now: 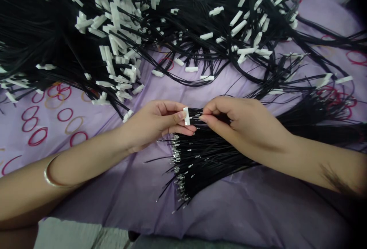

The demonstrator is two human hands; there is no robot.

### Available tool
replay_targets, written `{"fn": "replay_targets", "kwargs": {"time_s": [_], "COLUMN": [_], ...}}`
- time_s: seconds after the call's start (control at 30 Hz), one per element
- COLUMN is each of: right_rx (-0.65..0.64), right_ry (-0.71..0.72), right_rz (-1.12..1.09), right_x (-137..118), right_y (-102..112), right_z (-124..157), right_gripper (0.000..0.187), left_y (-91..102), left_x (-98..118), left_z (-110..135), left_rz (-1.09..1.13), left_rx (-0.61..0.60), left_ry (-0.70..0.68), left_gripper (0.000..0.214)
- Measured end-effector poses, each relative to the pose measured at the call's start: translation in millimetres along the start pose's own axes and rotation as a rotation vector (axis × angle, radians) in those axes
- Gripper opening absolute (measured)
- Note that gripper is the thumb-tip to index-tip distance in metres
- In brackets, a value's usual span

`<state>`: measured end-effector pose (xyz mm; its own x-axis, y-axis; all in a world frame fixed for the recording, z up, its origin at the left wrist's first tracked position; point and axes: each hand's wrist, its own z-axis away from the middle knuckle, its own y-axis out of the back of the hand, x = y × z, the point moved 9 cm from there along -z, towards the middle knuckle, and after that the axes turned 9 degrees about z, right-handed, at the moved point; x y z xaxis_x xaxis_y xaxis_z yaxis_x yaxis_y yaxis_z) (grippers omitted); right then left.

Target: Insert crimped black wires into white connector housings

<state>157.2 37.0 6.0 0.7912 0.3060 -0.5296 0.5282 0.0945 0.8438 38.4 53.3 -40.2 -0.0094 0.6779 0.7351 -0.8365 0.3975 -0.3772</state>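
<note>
Between its thumb and fingers my left hand pinches a small white connector housing, held upright. My right hand is closed in a pinch just to the right of it, on a thin black wire whose metal-tipped end points at the housing. Whether that tip has entered the housing I cannot tell. Under both hands lies a thick bundle of black wires, their shiny crimped ends fanned out to the left.
Large heaps of black cables with white connectors fill the back left and back right. Red and tan rubber bands lie scattered at left on the purple cloth. More red bands sit on wire ends at right.
</note>
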Motion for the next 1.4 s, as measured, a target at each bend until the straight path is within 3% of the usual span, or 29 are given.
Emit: {"fn": "replay_targets", "kwargs": {"time_s": [0.47,0.8,0.93,1.03,1.13,1.3,1.4], "right_rx": [-0.03,0.016,0.033,0.146,0.219,0.064,0.066], "right_ry": [-0.027,-0.065,0.022,0.184,0.233,0.213,0.253], "right_rz": [0.035,-0.039,-0.079,-0.042,0.039,0.08,0.099], "right_x": [0,-2,-5,-18,-29,-33,-31], "right_y": [-1,-11,-3,22,39,19,12], "right_z": [-3,-4,-3,4,13,15,13], "right_gripper": [0.02,0.012,0.014,0.014,0.017,0.023,0.024], "left_y": [-1.7,0.8,-1.0,0.0,1.4,1.9,0.1], "left_x": [1,-1,-1,-1,-2,-2,-2], "left_z": [1,0,0,1,1,0,0], "left_rz": [-0.017,-0.005,0.004,0.025,0.033,0.037,0.031], "left_rx": [0.016,0.046,0.032,0.044,0.051,0.032,0.015], "left_ry": [-0.03,-0.035,-0.029,-0.019,0.001,-0.001,-0.005], "left_gripper": [0.011,0.01,0.01,0.012,0.011,0.01,0.013]}}
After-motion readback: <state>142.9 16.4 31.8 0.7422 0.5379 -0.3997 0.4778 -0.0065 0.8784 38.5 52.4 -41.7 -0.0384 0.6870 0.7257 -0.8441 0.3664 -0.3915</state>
